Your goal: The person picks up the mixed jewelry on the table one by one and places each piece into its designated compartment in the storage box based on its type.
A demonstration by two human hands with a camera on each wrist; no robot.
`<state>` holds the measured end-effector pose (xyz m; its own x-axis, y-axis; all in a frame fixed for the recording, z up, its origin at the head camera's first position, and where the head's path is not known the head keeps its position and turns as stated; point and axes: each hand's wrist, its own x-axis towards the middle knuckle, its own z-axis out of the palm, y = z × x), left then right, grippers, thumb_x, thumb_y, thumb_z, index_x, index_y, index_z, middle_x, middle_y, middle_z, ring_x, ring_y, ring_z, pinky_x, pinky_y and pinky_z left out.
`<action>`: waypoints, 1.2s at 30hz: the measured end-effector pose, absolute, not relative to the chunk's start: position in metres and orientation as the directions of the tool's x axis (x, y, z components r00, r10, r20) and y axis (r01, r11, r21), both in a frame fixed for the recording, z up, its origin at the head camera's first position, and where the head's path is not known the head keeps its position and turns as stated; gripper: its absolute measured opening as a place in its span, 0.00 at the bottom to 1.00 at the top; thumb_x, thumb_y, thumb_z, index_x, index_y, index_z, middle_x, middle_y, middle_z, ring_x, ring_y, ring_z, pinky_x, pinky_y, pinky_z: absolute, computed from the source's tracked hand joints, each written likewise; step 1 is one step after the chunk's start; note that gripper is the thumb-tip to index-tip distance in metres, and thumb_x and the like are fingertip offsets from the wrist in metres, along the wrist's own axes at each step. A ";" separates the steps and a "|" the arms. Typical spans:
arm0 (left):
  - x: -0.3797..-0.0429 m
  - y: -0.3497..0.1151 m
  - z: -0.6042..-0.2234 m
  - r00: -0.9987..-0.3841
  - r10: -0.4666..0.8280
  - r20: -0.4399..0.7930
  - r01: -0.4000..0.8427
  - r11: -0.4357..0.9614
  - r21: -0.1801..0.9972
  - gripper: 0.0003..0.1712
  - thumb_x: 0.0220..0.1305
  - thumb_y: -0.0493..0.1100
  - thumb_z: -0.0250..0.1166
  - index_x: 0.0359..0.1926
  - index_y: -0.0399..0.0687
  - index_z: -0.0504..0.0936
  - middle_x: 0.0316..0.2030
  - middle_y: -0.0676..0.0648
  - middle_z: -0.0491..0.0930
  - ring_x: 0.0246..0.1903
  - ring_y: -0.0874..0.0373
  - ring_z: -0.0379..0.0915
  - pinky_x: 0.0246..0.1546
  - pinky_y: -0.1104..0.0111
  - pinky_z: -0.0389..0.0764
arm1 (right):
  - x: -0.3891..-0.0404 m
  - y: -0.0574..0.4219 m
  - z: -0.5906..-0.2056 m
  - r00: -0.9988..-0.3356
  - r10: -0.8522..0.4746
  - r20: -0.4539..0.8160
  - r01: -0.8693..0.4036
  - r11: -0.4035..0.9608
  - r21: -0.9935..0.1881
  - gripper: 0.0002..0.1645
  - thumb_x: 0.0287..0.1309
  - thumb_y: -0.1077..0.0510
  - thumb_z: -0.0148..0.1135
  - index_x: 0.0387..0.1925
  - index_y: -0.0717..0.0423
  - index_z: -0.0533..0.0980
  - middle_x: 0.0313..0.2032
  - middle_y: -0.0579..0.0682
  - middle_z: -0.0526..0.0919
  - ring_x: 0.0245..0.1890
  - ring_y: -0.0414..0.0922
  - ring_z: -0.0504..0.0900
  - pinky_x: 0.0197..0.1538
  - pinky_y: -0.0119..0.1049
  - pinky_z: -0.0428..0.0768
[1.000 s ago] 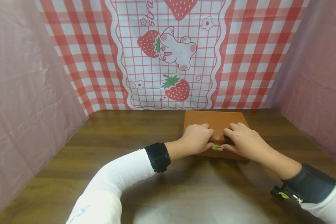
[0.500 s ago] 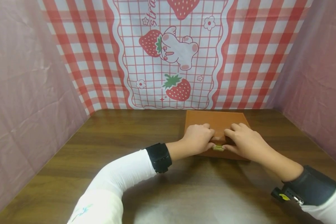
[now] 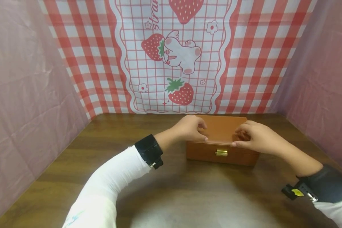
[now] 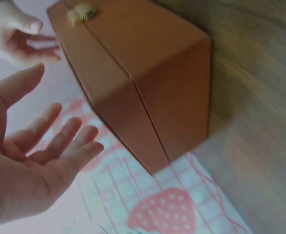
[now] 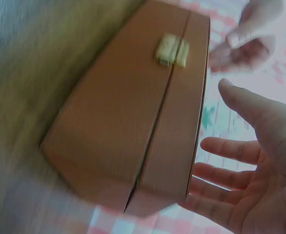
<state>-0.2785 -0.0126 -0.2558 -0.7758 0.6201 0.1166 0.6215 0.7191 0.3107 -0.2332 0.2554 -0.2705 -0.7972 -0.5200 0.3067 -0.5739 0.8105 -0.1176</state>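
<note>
A brown leather-look box (image 3: 198,152) stands on the table, its lid down and a gold clasp (image 3: 221,152) at the front. Over the lid's left front part hovers my left hand (image 3: 189,128), thumb and fingers apart and loosely bent. My right hand (image 3: 257,136) is at the lid's right front edge, fingers loosely bent. From the left wrist view, the left hand (image 4: 30,178) holds nothing and a thin seam runs round the box. The right wrist view has the right hand (image 5: 264,170) with fingers spread beside the lid, its fingertips right at the lid's edge.
The wooden table (image 3: 108,136) extends left of the box and in front of it. Behind stands a red-and-white checked cloth (image 3: 174,63) with strawberry prints. Pinkish cloths hang at the left (image 3: 31,95) and right (image 3: 325,79).
Both hands have let go of the box's front edge around the clasp and moved apart, the left one to the left and up, the right one to the right. The clasp is now uncovered.
</note>
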 end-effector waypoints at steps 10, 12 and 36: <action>-0.306 -0.051 -0.266 -0.915 0.370 -0.160 0.051 0.501 0.864 0.43 0.56 0.45 0.74 0.69 0.39 0.64 0.66 0.37 0.66 0.62 0.41 0.67 0.51 0.53 0.81 | -0.259 0.297 -0.273 -0.955 -0.263 0.136 -0.296 0.854 -0.428 0.43 0.68 0.38 0.51 0.62 0.75 0.64 0.55 0.75 0.72 0.52 0.68 0.75 0.50 0.62 0.77; -0.309 -0.054 -0.274 -0.894 0.372 -0.250 -0.083 0.412 0.907 0.45 0.58 0.45 0.72 0.71 0.37 0.59 0.68 0.35 0.61 0.64 0.37 0.62 0.51 0.49 0.80 | -0.263 0.303 -0.279 -0.970 -0.242 0.037 -0.220 0.799 -0.559 0.47 0.70 0.36 0.45 0.66 0.76 0.57 0.58 0.77 0.68 0.54 0.69 0.72 0.48 0.58 0.80; -0.321 -0.039 -0.307 -0.859 0.379 -0.346 -0.262 0.257 0.930 0.40 0.59 0.44 0.71 0.65 0.34 0.61 0.45 0.34 0.79 0.33 0.45 0.81 0.31 0.52 0.86 | -0.275 0.309 -0.312 -0.944 -0.145 -0.296 0.237 0.327 -0.915 0.47 0.66 0.40 0.56 0.67 0.72 0.54 0.33 0.48 0.83 0.34 0.46 0.85 0.39 0.49 0.86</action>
